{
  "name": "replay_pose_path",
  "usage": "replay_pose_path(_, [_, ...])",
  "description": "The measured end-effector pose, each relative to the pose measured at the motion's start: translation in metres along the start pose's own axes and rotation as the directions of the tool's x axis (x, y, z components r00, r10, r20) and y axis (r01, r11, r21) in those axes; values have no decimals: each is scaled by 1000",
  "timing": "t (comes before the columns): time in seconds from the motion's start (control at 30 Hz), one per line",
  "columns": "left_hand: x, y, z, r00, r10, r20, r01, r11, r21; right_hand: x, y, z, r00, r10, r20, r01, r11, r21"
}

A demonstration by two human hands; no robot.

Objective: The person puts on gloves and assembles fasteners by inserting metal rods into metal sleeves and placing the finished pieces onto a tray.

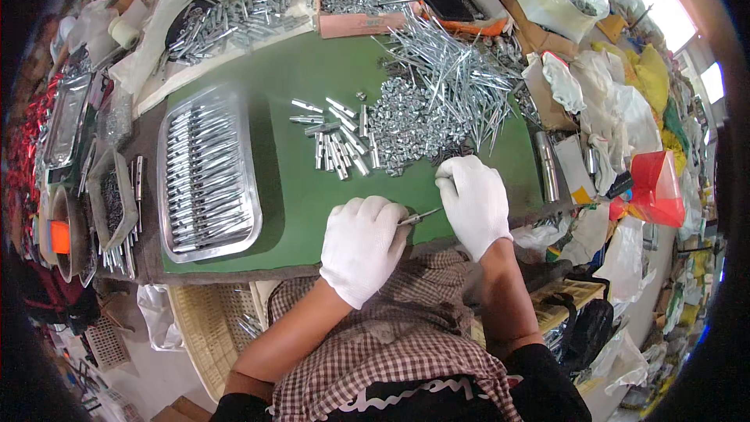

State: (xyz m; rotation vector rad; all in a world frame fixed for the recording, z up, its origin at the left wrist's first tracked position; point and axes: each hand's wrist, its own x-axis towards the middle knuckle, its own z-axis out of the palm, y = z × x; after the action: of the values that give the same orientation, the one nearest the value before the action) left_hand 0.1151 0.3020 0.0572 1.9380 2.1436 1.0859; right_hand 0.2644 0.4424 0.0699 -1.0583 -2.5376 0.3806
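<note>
My left hand (365,246), in a white knit glove, is closed on a slim metal rod (420,216) whose thin end points right. The gloved right hand (475,202) is near the front edge of a heap of small metal fittings (410,125), its fingers bent together. Whatever those fingertips hold, if anything, is hidden. Small dark pins (455,153) lie just beyond them. Left of the fittings is a loose group of short metal tubes (336,144). Long thin rods (457,70) are piled behind the heap.
A metal tray (256,223) with rows of finished-looking rods stands at left on the green mat (289,223). At the back are a pink box (355,25) of small parts and a white sack (148,78) with metal pieces. A thick metal cylinder (546,166) lies at right.
</note>
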Motion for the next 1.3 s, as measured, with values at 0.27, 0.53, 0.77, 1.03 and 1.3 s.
replay_pose_path(0.27, [-1, -1, 0, 1000, -11, -5, 11, 1000, 7, -20, -19, -18, 938, -347, 12, 343, 932, 114])
replay_pose_path(0.53, [-1, 0, 0, 1000, -3, 5, 3, 1000, 16, -13, -25, -9, 944, -328, 28, 312, 919, 241])
replay_pose_path(0.77, [-2, -1, -4, 998, -15, 58, 13, 999, 35, -14, -41, -20, 858, -479, 186, 497, 865, -65])
replay_pose_path(1.03, [-3, -3, 0, 1000, -15, 23, 14, 999, 32, -14, 10, -43, 989, -107, -101, 93, 987, -131])
replay_pose_path(1.3, [-2, 0, -1, 1000, -14, -17, 14, 1000, 0, -35, 108, -46, 903, 261, -340, -289, 957, -32])
